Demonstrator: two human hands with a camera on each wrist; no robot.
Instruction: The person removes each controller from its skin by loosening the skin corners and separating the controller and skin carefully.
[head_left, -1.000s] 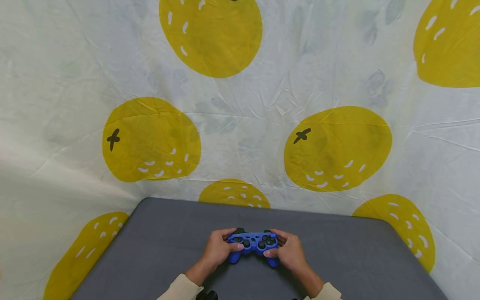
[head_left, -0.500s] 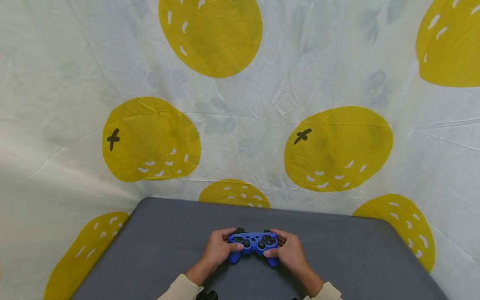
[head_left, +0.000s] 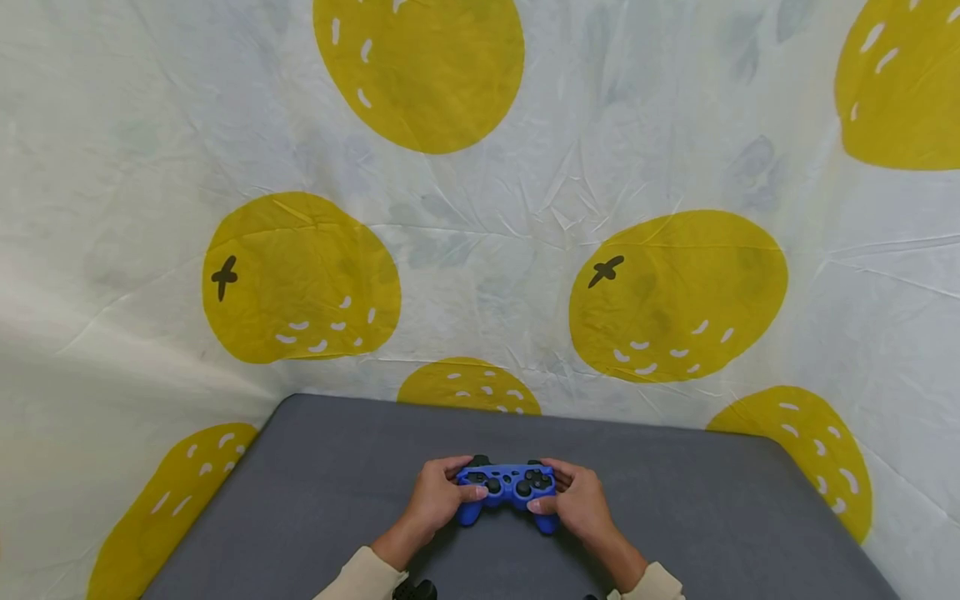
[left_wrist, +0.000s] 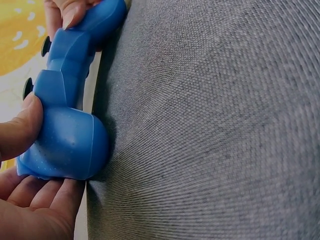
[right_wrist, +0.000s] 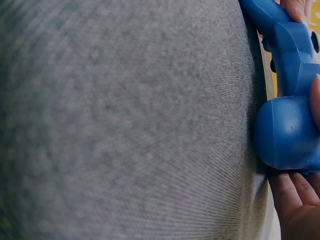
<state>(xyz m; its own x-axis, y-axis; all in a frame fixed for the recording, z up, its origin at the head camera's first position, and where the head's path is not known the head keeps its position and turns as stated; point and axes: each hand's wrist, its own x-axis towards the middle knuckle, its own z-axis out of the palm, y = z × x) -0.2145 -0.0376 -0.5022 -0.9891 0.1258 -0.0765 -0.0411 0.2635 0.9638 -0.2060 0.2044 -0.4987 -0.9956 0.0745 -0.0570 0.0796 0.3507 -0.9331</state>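
A blue game controller (head_left: 507, 477) with black sticks and buttons lies level between both hands, low over the grey cloth in the head view. My left hand (head_left: 435, 498) grips its left end, thumb on the face by the left stick and fingers round the outer side. On the opposite end my right hand (head_left: 583, 502) holds it the same way, its thumb near the right stick. The left wrist view shows the blue handle (left_wrist: 70, 145) close against the cloth, with fingers (left_wrist: 50, 197) beneath it. In the right wrist view the other handle (right_wrist: 285, 135) sits at the right edge.
A table covered in grey cloth (head_left: 360, 442) spreads under the hands, its back corners rounded. Behind and at the sides hangs a white curtain (head_left: 480, 300) printed with big yellow fruit. Beside the left sleeve (head_left: 363, 575) shows a small dark object (head_left: 415, 590).
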